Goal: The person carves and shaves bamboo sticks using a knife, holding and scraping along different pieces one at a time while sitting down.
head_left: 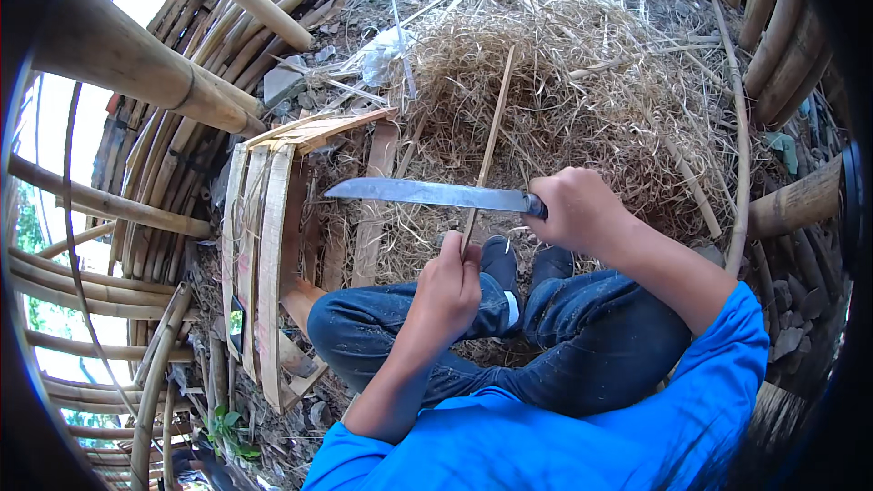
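Note:
My right hand [575, 209] is closed around the dark handle of a long machete-like knife [414, 192], its blade pointing left across the middle of the view. Below the blade, my left hand [447, 284] grips the near end of a thin bamboo strip [496, 118]. The strip runs up and away from my fist, tilted slightly right, and passes behind the blade. Blade and strip cross just above my left fist; whether the edge bites into the strip I cannot tell. Part of the knife's handle is hidden by my right fingers.
A heap of curly bamboo shavings [546, 82] covers the ground ahead. To my left stands a slatted wooden crate [273, 245] with a phone-like dark object [237, 324] against it. Bamboo poles [136, 55] rise at the left; a long pole [738, 136] lies at the right.

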Action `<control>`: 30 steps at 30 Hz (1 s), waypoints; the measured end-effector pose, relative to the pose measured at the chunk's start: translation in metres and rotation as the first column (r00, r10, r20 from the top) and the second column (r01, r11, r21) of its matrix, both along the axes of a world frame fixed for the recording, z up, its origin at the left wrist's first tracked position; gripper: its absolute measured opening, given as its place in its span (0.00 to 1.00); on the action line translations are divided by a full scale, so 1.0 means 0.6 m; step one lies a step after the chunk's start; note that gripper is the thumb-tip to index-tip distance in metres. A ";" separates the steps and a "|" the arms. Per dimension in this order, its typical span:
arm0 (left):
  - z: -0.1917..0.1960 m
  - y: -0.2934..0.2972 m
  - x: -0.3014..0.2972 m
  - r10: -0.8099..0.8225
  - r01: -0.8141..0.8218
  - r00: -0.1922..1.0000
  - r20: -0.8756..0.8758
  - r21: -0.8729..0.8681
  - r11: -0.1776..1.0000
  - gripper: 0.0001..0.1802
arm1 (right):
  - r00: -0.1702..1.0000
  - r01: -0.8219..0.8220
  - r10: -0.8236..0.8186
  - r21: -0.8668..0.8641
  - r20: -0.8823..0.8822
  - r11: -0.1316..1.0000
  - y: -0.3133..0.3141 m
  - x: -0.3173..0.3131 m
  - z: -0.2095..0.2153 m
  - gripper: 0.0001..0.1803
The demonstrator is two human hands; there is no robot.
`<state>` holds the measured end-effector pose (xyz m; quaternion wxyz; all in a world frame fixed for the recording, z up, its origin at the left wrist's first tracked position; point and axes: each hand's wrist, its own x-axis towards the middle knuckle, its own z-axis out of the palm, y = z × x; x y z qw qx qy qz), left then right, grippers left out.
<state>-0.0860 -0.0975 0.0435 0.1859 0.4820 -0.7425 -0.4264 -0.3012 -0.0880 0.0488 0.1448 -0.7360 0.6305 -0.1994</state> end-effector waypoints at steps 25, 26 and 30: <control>0.027 0.035 -0.017 -0.136 0.135 0.991 0.005 0.053 0.989 0.09 | 0.763 0.645 -0.644 -0.010 -0.058 0.764 -0.019 -0.176 -0.078 0.11; 0.026 0.028 -0.014 -0.114 0.114 0.994 -0.007 0.126 0.985 0.10 | 0.741 0.672 -0.672 0.012 -0.012 0.741 -0.017 -0.178 -0.073 0.12; 0.019 0.015 0.009 -0.044 0.068 0.994 -0.101 0.252 0.965 0.11 | 0.728 0.651 -0.621 -0.010 0.289 0.759 -0.012 -0.164 -0.039 0.19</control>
